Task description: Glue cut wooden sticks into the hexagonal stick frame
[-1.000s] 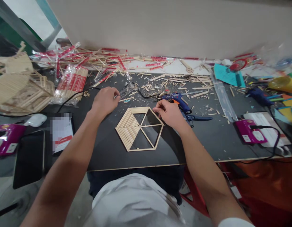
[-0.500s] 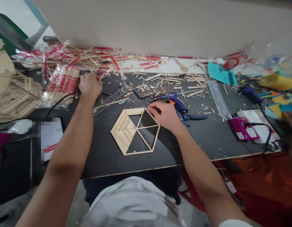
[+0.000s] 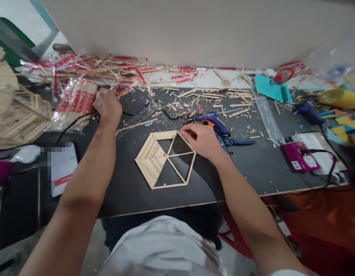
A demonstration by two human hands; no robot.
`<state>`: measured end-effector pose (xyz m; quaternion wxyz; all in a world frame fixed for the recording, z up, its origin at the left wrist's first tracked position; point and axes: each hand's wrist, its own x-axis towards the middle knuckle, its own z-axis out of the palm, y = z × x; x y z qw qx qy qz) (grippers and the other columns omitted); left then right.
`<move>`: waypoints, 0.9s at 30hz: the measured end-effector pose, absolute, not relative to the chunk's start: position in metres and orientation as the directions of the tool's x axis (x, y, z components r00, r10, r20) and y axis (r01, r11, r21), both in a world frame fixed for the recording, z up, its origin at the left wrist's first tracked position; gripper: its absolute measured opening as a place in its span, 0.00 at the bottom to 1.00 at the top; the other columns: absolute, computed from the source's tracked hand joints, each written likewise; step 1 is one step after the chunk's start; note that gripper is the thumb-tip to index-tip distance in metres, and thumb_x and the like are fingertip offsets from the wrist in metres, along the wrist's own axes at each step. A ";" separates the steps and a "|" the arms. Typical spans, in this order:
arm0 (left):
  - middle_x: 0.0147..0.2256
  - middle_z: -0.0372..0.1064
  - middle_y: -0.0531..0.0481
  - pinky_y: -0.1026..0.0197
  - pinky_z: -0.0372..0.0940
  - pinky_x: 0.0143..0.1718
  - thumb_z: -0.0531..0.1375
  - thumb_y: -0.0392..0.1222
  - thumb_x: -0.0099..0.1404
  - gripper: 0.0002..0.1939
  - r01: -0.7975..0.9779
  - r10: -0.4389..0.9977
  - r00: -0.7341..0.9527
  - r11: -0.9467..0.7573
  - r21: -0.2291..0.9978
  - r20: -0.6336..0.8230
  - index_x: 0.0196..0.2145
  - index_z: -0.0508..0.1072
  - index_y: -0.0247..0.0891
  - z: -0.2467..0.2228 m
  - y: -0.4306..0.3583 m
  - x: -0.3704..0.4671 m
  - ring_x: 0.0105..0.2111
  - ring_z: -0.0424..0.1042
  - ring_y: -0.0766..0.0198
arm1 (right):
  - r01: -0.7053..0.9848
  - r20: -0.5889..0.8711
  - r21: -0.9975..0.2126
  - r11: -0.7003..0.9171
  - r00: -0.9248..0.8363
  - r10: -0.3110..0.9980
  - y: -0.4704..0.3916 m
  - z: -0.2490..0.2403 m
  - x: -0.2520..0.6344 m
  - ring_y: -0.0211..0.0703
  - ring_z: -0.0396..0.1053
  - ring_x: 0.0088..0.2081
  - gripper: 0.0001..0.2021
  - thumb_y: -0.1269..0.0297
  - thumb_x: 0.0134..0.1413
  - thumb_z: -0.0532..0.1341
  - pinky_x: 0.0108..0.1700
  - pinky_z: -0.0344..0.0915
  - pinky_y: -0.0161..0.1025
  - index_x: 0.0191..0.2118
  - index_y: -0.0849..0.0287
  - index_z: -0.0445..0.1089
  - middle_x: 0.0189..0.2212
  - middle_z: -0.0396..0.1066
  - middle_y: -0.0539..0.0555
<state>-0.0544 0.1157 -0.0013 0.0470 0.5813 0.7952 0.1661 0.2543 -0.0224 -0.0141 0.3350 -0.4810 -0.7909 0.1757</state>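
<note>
A hexagonal frame of wooden sticks (image 3: 151, 161) lies flat on the dark table; its left sections are filled with rows of sticks, the others are largely bare between the spokes. My right hand (image 3: 198, 140) is at the frame's upper right edge, thumb and fingertips pinched together; anything between them is too small to make out. Farther back on the left, my left hand (image 3: 108, 102) is curled beside the red-wrapped chopstick packs (image 3: 81, 97), near loose sticks. Its fingertips are mostly hidden behind the hand.
A blue glue gun (image 3: 214, 122) and dark pliers (image 3: 233, 142) lie right of the frame. Stick scraps (image 3: 194, 101) cover the back. A phone (image 3: 62, 165) is at left, a magenta power adapter (image 3: 301, 157) at right, a stick construction (image 3: 24, 115) at far left.
My left hand has shifted slightly left at the chopsticks, its fingers more tucked in. My right hand stays at the frame's edge. The view has moved slightly.
</note>
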 end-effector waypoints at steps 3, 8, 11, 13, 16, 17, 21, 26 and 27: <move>0.57 0.71 0.38 0.44 0.64 0.54 0.55 0.40 0.73 0.21 0.916 0.943 -0.317 0.277 0.290 0.102 0.58 0.77 0.33 0.000 0.116 -0.054 0.51 0.69 0.49 | 0.645 0.359 -0.599 0.475 -0.315 0.879 -0.023 -0.013 0.254 0.41 0.71 0.29 0.09 0.63 0.67 0.60 0.36 0.64 0.39 0.38 0.59 0.76 0.32 0.79 0.54; 0.58 0.70 0.38 0.45 0.62 0.53 0.52 0.38 0.73 0.21 0.916 0.939 -0.324 0.281 0.287 0.116 0.57 0.77 0.33 0.000 0.113 -0.052 0.52 0.67 0.49 | 0.642 0.355 -0.604 0.472 -0.314 0.881 -0.022 -0.012 0.254 0.40 0.71 0.29 0.09 0.63 0.66 0.60 0.36 0.64 0.39 0.37 0.59 0.76 0.31 0.79 0.54; 0.58 0.69 0.43 0.47 0.61 0.54 0.55 0.42 0.73 0.19 0.917 0.949 -0.268 0.199 0.346 0.167 0.57 0.77 0.38 -0.003 0.111 -0.052 0.52 0.66 0.53 | 0.634 0.345 -0.612 0.473 -0.325 0.881 -0.023 -0.012 0.254 0.40 0.71 0.29 0.09 0.62 0.67 0.60 0.36 0.64 0.39 0.37 0.59 0.76 0.32 0.79 0.54; 0.57 0.67 0.47 0.48 0.60 0.54 0.57 0.45 0.73 0.18 0.914 0.958 -0.224 0.144 0.379 0.177 0.56 0.77 0.39 -0.006 0.112 -0.053 0.52 0.64 0.55 | 0.629 0.334 -0.621 0.468 -0.327 0.884 -0.024 -0.011 0.253 0.41 0.71 0.29 0.09 0.62 0.67 0.60 0.36 0.64 0.39 0.37 0.59 0.76 0.32 0.79 0.54; 0.54 0.67 0.48 0.49 0.59 0.54 0.57 0.47 0.73 0.17 0.901 0.964 -0.219 0.141 0.410 0.151 0.53 0.78 0.38 -0.010 0.114 -0.055 0.50 0.62 0.57 | 0.636 0.319 -0.624 0.453 -0.322 0.891 -0.025 -0.010 0.253 0.42 0.72 0.30 0.09 0.61 0.67 0.60 0.37 0.65 0.40 0.38 0.58 0.76 0.33 0.79 0.54; 0.54 0.67 0.48 0.50 0.59 0.53 0.58 0.47 0.73 0.17 0.897 0.962 -0.228 0.148 0.417 0.150 0.53 0.79 0.38 -0.010 0.115 -0.056 0.49 0.61 0.57 | 0.640 0.316 -0.623 0.450 -0.321 0.893 -0.025 -0.010 0.253 0.42 0.72 0.30 0.09 0.61 0.67 0.60 0.37 0.65 0.40 0.38 0.58 0.76 0.33 0.79 0.54; 0.55 0.64 0.45 0.49 0.59 0.55 0.60 0.44 0.72 0.15 0.871 0.953 -0.277 0.194 0.452 0.124 0.50 0.79 0.34 -0.010 0.118 -0.056 0.49 0.61 0.58 | 0.642 0.316 -0.620 0.452 -0.323 0.892 -0.025 -0.010 0.254 0.42 0.72 0.31 0.10 0.61 0.67 0.60 0.37 0.65 0.40 0.38 0.58 0.76 0.33 0.79 0.54; 0.59 0.61 0.40 0.42 0.57 0.61 0.64 0.41 0.69 0.13 0.828 0.942 -0.333 0.273 0.490 0.037 0.46 0.79 0.28 -0.010 0.120 -0.056 0.52 0.61 0.54 | 0.637 0.311 -0.619 0.459 -0.338 0.888 -0.024 -0.009 0.254 0.41 0.71 0.30 0.09 0.62 0.67 0.60 0.37 0.64 0.40 0.38 0.58 0.76 0.32 0.79 0.55; 0.60 0.60 0.38 0.41 0.56 0.62 0.65 0.40 0.68 0.14 0.839 0.945 -0.326 0.272 0.472 0.036 0.47 0.78 0.26 -0.011 0.121 -0.057 0.54 0.61 0.53 | 0.637 0.308 -0.619 0.459 -0.342 0.888 -0.024 -0.009 0.253 0.41 0.71 0.30 0.09 0.62 0.67 0.60 0.37 0.64 0.40 0.38 0.59 0.76 0.32 0.79 0.55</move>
